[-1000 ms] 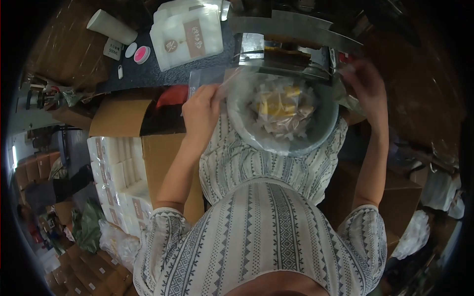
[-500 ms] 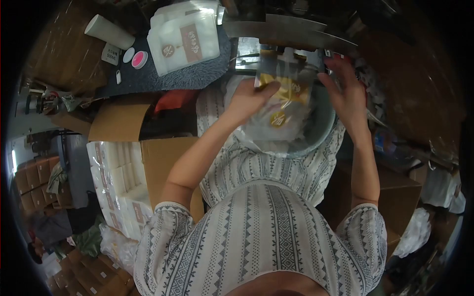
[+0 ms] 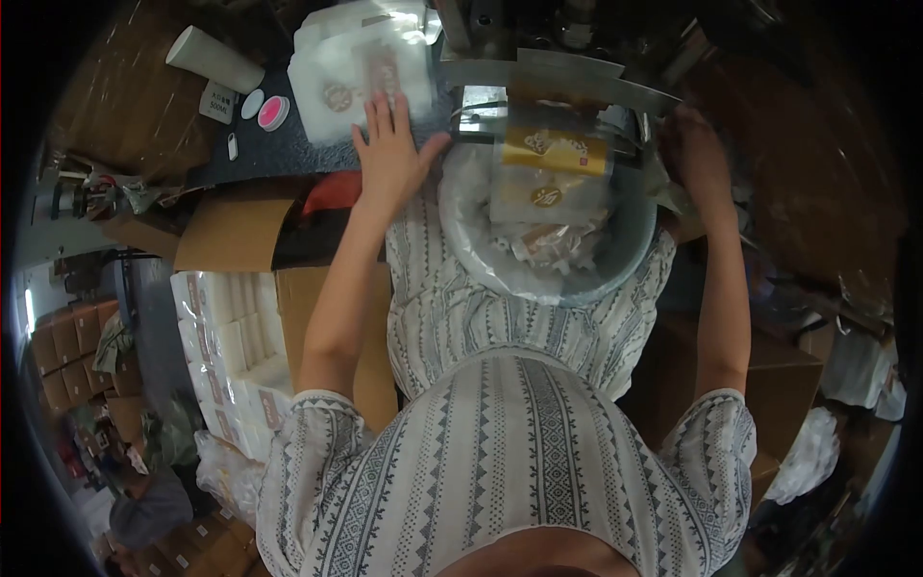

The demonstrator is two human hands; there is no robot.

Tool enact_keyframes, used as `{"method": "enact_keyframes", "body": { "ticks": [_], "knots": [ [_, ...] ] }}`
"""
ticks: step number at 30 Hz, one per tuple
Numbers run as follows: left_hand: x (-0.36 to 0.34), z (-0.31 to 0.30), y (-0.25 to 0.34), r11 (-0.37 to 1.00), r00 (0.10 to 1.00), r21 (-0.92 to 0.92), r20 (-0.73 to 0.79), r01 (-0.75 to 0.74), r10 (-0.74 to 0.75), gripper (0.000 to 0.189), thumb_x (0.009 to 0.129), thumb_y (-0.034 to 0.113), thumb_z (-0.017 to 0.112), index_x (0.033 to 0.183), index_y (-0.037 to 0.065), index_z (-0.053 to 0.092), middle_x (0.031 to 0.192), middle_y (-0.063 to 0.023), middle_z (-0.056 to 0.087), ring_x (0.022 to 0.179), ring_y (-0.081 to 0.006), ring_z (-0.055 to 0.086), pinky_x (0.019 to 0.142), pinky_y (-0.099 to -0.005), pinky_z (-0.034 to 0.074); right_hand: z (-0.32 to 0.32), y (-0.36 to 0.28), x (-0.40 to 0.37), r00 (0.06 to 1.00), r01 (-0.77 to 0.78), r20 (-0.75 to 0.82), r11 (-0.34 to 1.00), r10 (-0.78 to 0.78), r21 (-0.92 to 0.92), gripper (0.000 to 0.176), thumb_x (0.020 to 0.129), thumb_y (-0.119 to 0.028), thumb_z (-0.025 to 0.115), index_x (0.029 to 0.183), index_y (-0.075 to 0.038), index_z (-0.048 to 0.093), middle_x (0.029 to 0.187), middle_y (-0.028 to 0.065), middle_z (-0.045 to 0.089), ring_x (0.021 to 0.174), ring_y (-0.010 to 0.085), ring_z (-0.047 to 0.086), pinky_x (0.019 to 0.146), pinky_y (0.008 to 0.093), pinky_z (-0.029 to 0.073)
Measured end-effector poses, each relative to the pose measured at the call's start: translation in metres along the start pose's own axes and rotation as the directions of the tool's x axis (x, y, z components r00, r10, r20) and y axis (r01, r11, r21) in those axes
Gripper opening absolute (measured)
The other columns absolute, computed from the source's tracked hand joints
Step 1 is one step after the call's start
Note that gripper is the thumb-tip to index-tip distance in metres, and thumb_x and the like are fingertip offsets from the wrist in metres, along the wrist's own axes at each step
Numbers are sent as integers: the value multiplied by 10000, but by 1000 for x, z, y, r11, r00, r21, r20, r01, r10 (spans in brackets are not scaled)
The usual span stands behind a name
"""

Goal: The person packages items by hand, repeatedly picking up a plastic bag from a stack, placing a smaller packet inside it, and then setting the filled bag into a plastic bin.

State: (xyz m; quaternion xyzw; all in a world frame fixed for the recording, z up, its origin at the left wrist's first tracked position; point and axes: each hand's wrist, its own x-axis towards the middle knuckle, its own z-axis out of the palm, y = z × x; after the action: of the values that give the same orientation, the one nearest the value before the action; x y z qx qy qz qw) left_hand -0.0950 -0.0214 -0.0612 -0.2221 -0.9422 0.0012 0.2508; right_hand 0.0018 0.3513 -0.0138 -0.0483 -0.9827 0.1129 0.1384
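My left hand [image 3: 392, 159] lies with spread fingers on the front edge of a stack of white printed packets [image 3: 332, 72], on a dark fluffy cloth [image 3: 336, 159]. A clear pouch with a gold band [image 3: 553, 152] hangs upright from the metal edge of a machine [image 3: 567, 82], over a lined round tub [image 3: 630, 252] on my lap. Clear plastic pieces lie in the tub. My right hand [image 3: 697, 159] is beside the machine's right end, its fingers dark and blurred, so what they hold, if anything, is unclear.
An open cardboard box [image 3: 336, 317] of white packets [image 3: 236, 337] stands at the left. A white cup [image 3: 213, 60] and a pink-topped round tin [image 3: 273, 113] lie at the upper left. Another person [image 3: 154, 510] is at the lower left. A brown box [image 3: 779, 385] stands at the right.
My left hand has let go of the pouch and moved left onto the packet stack. My right hand has shifted right and slightly down. The person at the lower left has moved into clearer view.
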Motion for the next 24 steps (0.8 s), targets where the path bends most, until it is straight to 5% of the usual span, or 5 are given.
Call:
{"method": "enact_keyframes", "body": {
  "ticks": [7, 11, 14, 17, 24],
  "knots": [
    [-34, -55, -11, 862, 981, -470, 129, 192, -148, 208, 808, 97, 646, 1010, 53, 622, 897, -105, 597, 822, -314, 595, 702, -395, 466, -55, -39, -33, 973, -226, 141, 868, 182, 443, 137, 842, -43, 590, 968, -27, 538, 990, 137, 652, 895, 302, 621, 771, 364, 484],
    [-33, -99, 35, 817, 990, -564, 3, 117, -139, 82, 790, 34, 637, 870, 46, 648, 781, -93, 592, 684, -310, 595, 588, -359, 468, -54, -102, -36, 989, -14, 92, 554, -114, 832, 141, 841, -57, 637, 924, -50, 523, 1039, 54, 669, 872, 131, 600, 784, 278, 471],
    [-28, -109, 52, 759, 999, -650, -12, 25, -43, 95, 787, 26, 636, 881, 40, 642, 792, -103, 598, 693, -312, 596, 588, -349, 472, -48, -123, -32, 951, 187, 76, 757, -298, 626, 140, 854, -71, 638, 916, -38, 517, 1042, 72, 663, 930, 116, 589, 816, 269, 466],
    [-26, -101, 66, 618, 984, -786, 114, 6, 135, 100, 803, 57, 631, 901, 47, 650, 791, -118, 600, 658, -303, 595, 571, -340, 470, -35, -125, -35, 961, -48, 173, 484, -216, 874, 160, 864, -91, 634, 952, -20, 522, 1047, 72, 663, 949, 125, 590, 829, 264, 461],
    [25, -64, 95, -122, 650, -640, 735, 759, 192, 274, 890, 194, 629, 946, -73, 635, 906, -126, 661, 734, -158, 658, 604, -247, 523, -40, -85, -38, 995, 63, -100, 748, 5, 661, 297, 876, -134, 628, 1139, -23, 548, 1048, 90, 657, 936, 158, 613, 809, 288, 470]
  ]
}}
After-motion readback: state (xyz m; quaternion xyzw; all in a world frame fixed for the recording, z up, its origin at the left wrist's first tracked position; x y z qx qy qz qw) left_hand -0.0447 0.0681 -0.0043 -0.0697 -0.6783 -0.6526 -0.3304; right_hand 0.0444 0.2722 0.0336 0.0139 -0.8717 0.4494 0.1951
